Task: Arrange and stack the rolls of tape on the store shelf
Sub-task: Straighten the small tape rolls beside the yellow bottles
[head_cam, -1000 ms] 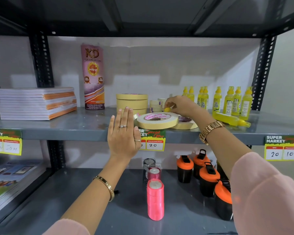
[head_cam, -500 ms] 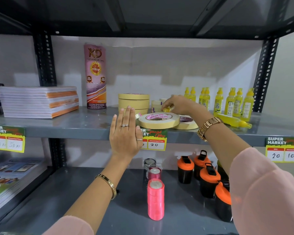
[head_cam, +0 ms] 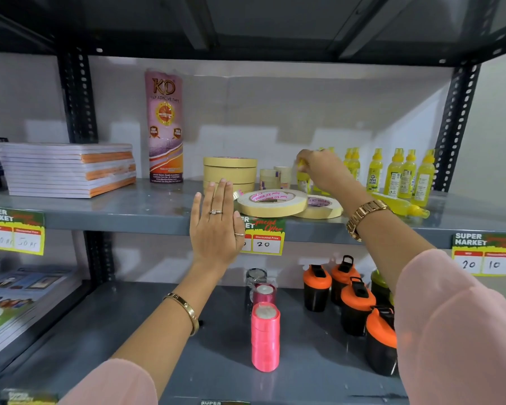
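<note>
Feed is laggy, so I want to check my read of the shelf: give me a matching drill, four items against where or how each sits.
Items:
1. Stacked tape rolls
2. Fallen yellow bottle
3. Pink ribbon spool
4. Notebook stack

Places/states:
A. lying on its side, middle shelf right
B. upright, lower shelf
C. middle shelf, far left
D. piled beside the tall KD pack

Pairs: 1-D, 2-A, 3-B, 4-C

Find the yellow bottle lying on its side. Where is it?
In the head view, the fallen bottle lies on the middle shelf, right side, before the upright bottles and right of the watch.
</note>
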